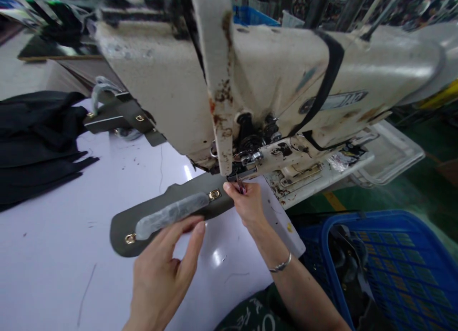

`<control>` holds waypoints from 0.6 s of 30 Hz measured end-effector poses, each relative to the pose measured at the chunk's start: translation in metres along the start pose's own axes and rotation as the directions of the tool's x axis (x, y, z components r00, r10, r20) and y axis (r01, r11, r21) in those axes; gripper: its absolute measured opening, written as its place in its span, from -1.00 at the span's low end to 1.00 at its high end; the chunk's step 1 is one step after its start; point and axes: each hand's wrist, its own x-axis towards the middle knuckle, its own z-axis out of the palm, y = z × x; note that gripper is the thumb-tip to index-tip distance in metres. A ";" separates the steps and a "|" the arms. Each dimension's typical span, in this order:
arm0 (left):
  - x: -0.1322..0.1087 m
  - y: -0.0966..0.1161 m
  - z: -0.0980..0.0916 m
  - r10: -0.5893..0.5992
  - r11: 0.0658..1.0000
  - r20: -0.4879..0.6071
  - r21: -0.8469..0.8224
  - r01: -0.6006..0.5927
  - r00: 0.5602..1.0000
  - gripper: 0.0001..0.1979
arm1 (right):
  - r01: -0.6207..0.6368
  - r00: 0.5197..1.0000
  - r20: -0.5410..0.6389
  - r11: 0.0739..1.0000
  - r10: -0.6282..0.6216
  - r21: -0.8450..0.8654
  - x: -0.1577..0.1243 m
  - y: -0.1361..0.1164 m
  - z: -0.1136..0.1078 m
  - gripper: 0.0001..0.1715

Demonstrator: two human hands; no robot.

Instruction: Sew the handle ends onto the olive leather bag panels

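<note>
White table (64,274), grey leather flap (171,212) lying on it, end under sewing machine (286,83) foot. Right hand (246,202) pinches small dark bit (240,186) at foot; left hand (161,283) spread, fingers on flap edge.

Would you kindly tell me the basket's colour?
The basket is blue, best seen in the head view.

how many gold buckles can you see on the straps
4: the near strap has one mid-strap and one at its end; the far strap has two. others may be hidden.
</note>
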 end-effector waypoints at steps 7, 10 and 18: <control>0.074 -0.001 0.019 0.502 0.775 0.109 0.384 -0.502 0.858 -0.44 | -0.018 1.000 0.007 0.998 0.017 0.063 0.001 0.002 0.000 -0.61; 0.088 0.005 0.016 0.453 0.692 0.248 0.509 -0.513 0.857 -0.49 | 0.027 0.999 0.048 0.999 -0.026 -0.037 -0.002 -0.005 -0.007 -0.61; 0.092 0.021 0.010 0.426 0.438 0.381 0.707 -0.556 0.820 -0.50 | 0.089 0.991 0.106 0.992 -0.079 -0.091 0.002 -0.003 -0.011 -0.63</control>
